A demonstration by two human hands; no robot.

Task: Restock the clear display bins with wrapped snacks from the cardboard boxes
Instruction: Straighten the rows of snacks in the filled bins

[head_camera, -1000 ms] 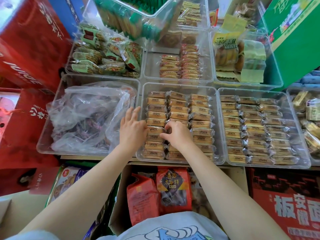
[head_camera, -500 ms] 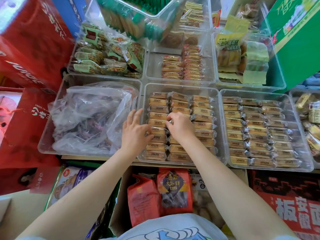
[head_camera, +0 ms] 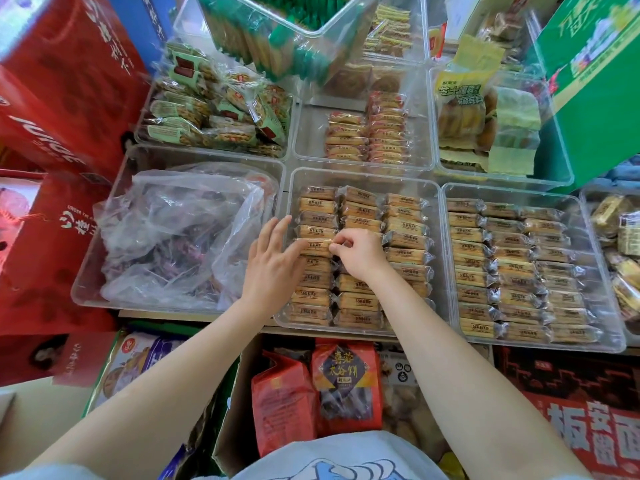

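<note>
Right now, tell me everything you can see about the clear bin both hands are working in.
The clear bin is a shallow rectangular tray of transparent plastic with rounded corners, front row, middle. Three columns of tan wrapped snacks nearly fill it, with bare floor at the back. The left hand rests straight fingers on the left column; the right hand pinches a wrapper there. Neighbouring bins sit close on both sides.

Bare forearms, light blue printed shirt (head_camera: 332, 459)

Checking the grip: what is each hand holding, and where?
Right hand pinches a wrapped snack at its right end; left hand lies flat on it, gripping nothing.
</note>
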